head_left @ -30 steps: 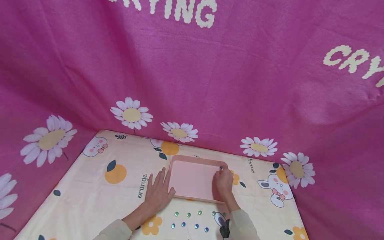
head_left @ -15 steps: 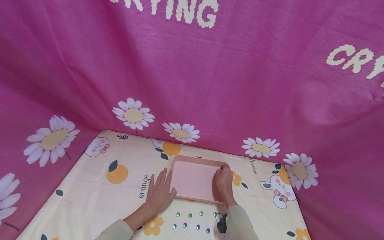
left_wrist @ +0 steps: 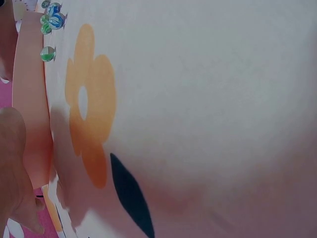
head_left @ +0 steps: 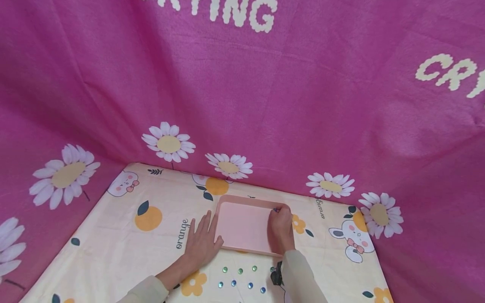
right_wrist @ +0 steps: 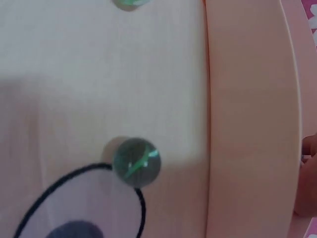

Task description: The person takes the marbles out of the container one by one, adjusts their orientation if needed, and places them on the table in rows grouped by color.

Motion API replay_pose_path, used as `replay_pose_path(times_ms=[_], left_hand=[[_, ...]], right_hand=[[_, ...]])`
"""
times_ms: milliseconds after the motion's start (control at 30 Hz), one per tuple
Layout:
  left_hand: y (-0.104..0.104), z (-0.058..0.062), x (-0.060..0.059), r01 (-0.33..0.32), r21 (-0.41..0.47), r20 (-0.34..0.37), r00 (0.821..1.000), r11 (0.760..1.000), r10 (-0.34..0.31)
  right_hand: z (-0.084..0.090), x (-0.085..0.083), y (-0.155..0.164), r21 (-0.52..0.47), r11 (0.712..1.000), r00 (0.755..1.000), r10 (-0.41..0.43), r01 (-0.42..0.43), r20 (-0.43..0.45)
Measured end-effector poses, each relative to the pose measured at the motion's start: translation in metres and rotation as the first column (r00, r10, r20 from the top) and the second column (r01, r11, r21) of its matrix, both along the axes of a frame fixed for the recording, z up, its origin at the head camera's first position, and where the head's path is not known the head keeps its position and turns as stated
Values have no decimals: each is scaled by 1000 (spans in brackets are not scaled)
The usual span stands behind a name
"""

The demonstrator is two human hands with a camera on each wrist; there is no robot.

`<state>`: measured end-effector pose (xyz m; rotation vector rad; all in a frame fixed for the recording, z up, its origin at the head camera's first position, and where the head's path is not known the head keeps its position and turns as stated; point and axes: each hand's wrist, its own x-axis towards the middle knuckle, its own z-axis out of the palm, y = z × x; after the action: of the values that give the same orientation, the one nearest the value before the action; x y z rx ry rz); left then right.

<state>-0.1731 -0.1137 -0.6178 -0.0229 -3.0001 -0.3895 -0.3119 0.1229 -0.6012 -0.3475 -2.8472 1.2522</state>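
Observation:
A shallow pink tray (head_left: 246,251) lies on the patterned cloth. My left hand (head_left: 201,242) rests beside its left end, fingers spread and nearly straight, the thumb near the front corner. In the left wrist view, part of that hand (left_wrist: 12,163) overlaps the tray's wall (left_wrist: 32,99). Inside the tray's far right corner, my right hand (head_left: 281,223) has curled fingers pinching a small blue marble (head_left: 275,210), mostly covered by the fingertips. Only a bit of the right hand (right_wrist: 309,183) shows past the tray's wall (right_wrist: 252,119) in the right wrist view.
In front of the tray lie loose glass marbles: a row of green marbles (head_left: 240,271) and a row of blue marbles (head_left: 250,285). One green marble (right_wrist: 137,162) sits close to the tray's front wall. Pink curtains (head_left: 242,105) stand behind and at both sides.
My right hand has shifted slightly left within the tray's far right corner, and more blue of the marble shows than half a second ago. My left hand stays in place.

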Motion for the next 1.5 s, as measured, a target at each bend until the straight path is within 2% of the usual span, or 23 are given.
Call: replay_pose_path(times_ms=[233, 500, 700, 967, 1133, 1300, 1500], left_hand=[[1, 0, 1, 6, 10, -6, 1000, 1000, -6], [0, 3, 1, -2, 11, 1, 1000, 1000, 2], [0, 3, 1, -7, 8, 17, 1000, 1000, 6], [0, 2, 1, -2, -11, 4, 1000, 1000, 2], [1, 2, 1, 0, -11, 11, 1000, 1000, 0], [1, 2, 2, 3, 5, 18, 1000, 1000, -3], [0, 0, 0, -1, -26, 10, 1000, 1000, 1]], right_hand=[[-6, -4, 3, -14, 1000, 1000, -19, 19, -14], [-2, 5, 6, -146, 988, 997, 48, -57, -62], [-1, 8, 13, -115, 984, 982, 118, -136, -148], [9, 19, 30, -185, 971, 985, 134, -152, -107], [17, 30, 38, -181, 970, 983, 142, -162, -118], [23, 43, 46, -199, 967, 986, 148, -160, -74], [29, 61, 53, -217, 952, 976, 209, -216, -55]])
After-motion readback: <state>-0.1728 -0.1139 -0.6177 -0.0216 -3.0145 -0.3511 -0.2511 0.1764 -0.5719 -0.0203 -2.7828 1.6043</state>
